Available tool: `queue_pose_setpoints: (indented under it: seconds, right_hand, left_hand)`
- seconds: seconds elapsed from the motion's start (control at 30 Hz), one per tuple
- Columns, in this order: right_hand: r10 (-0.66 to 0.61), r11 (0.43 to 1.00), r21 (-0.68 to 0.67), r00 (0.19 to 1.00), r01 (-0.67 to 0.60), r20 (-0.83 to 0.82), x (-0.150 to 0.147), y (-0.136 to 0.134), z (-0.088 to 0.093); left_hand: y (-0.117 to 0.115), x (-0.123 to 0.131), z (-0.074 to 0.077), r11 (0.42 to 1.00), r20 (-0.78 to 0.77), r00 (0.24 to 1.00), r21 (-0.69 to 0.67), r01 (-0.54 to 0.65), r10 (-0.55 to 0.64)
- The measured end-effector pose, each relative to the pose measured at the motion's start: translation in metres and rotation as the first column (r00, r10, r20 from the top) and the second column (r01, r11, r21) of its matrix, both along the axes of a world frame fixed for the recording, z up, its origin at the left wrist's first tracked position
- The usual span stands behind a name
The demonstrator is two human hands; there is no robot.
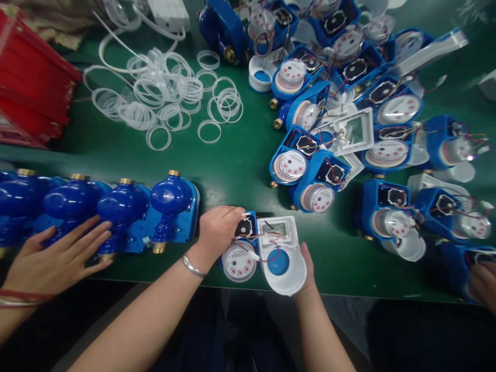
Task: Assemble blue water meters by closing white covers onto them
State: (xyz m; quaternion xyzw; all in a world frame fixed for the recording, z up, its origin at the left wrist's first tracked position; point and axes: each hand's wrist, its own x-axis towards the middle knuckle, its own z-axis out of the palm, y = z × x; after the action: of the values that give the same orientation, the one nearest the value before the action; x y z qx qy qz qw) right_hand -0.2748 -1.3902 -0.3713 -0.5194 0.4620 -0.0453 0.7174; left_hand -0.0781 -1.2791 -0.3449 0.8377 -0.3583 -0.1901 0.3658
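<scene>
A water meter [238, 262] with a round white dial and a blue housing lies face up near the front table edge. My left hand [220, 232], with a silver bangle at the wrist, is closed on the upper left of its housing. Just right of the dial is a white plastic cover [287, 274] with a rectangular window and a round opening showing blue. My right hand [307, 266] grips this cover by its right edge, its fingers mostly hidden underneath. Thin red and yellow wires [253, 243] run between meter and cover.
Clear rings [209, 132] lie in a loose heap at the back left, near a red bin [34, 77]. Several blue meters [170, 199] stand in a row at left, under a co-worker's hand [62, 253]. More open meters [292, 165] crowd the right. Another person's hand [484, 283] shows at the right edge.
</scene>
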Motion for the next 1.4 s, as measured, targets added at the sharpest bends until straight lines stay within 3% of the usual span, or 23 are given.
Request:
queue_pose_setpoints:
  seconds: [0.1,0.13,0.27,0.47,0.67,0.8,1.0,1.13,1.23,1.33,1.4]
  right_hand:
    - [-0.189,0.938,0.321,0.971,0.134,0.147,-0.018,-0.005,0.002]
    - [-0.236,0.921,0.352,0.957,0.165,0.168,-0.023,-0.007,0.005]
    - [-0.279,0.914,0.343,0.948,0.215,0.15,-0.036,-0.012,0.017]
    - [-0.271,0.934,0.28,0.951,0.221,0.151,-0.034,-0.008,0.022]
    - [-0.177,0.965,0.205,0.983,0.164,0.046,-0.027,-0.001,0.023]
    - [-0.152,0.963,0.238,0.984,0.125,0.098,-0.025,0.002,0.026]
    - [-0.143,0.976,0.203,0.941,0.083,0.306,-0.032,-0.003,0.03]
    - [-0.136,0.981,0.164,0.967,0.101,0.214,-0.037,-0.01,0.041]
    - [-0.158,0.975,0.181,0.972,0.127,0.172,-0.037,-0.011,0.048]
    - [-0.17,0.961,0.252,0.962,0.114,0.214,-0.036,-0.008,0.05]
    - [-0.196,0.952,0.278,0.952,0.127,0.236,-0.036,-0.007,0.052]
  left_hand:
    - [-0.008,-0.022,-0.004,1.0,-0.035,0.999,-0.021,0.001,-0.001]
    - [-0.011,-0.028,-0.005,0.999,-0.043,0.999,-0.034,-0.011,0.009]
    - [-0.013,-0.036,-0.005,0.997,-0.007,0.999,-0.063,-0.054,0.053]
    - [-0.005,-0.028,0.004,0.996,0.017,0.998,-0.068,0.054,-0.053]
    - [-0.007,-0.028,0.006,0.978,0.324,0.941,-0.143,0.152,-0.099]
    - [-0.008,-0.031,0.003,0.973,0.495,0.863,-0.13,0.192,-0.104]
    - [-0.022,-0.045,-0.002,0.961,0.506,0.856,-0.17,0.219,-0.105]
    - [-0.035,-0.051,-0.002,0.954,0.456,0.87,-0.124,0.271,-0.188]
    - [-0.033,-0.046,0.008,0.952,0.377,0.89,-0.056,0.3,-0.258]
    - [-0.015,-0.048,0.028,0.971,0.362,0.929,-0.182,0.155,-0.08]
    - [-0.003,-0.059,0.039,0.946,0.368,0.93,-0.298,0.129,-0.01]
